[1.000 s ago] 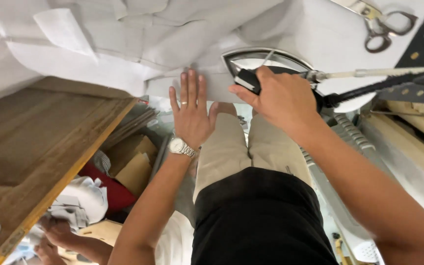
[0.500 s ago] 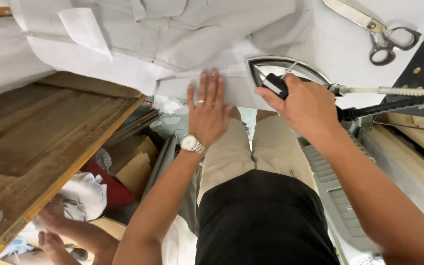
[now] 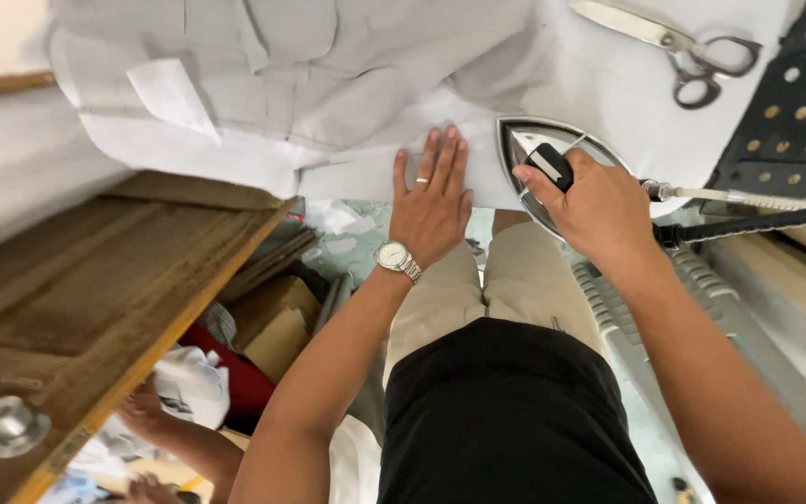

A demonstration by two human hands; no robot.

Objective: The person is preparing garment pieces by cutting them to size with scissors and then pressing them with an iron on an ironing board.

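Observation:
My left hand (image 3: 433,201), with a ring and a silver wristwatch, lies flat with fingers together on the near edge of a white garment (image 3: 328,84) spread over a white ironing surface (image 3: 599,93). Right beside it, my right hand (image 3: 590,210) grips the black handle of a steam iron (image 3: 538,154), whose metal body rests on the cloth. A white hose and a black cord (image 3: 748,224) lead off from the iron to the right.
Scissors (image 3: 683,42) lie at the far right of the surface, next to a black perforated pad (image 3: 790,112). A wooden door with a knob (image 3: 11,425) stands at left. Another person's hands (image 3: 156,420) work low at left among cardboard and cloth.
Both hands and the iron sit slightly further right and lower in the picture; the left hand stays flat on the cloth and the right keeps hold of the iron.

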